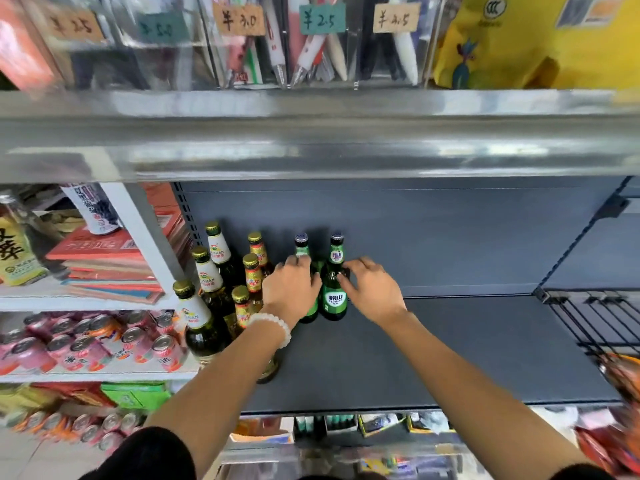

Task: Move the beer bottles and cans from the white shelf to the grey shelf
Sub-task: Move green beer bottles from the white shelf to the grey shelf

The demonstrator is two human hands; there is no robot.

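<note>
Both hands, the left (291, 289) and the right (372, 289), curl round green bottles (334, 292) on the grey shelf (450, 341); the glass looks heavy, slick and breakable, best gripped at the body.

Two green glass beer bottles (334, 289) carry green-and-white labels on the dark grey metal shelf (450, 341). Left, dark gold-capped bottles (214, 271) wear white neck labels; pink cans (86, 344) fill the white shelf (104, 374).

Your forearms are bare from the dark short sleeves (152, 455) up to the hands. A bracelet of pale, milky round beads (273, 327) circles your left wrist, just behind the left hand (291, 289). Your right hand (372, 289) and wrist wear nothing.
</note>
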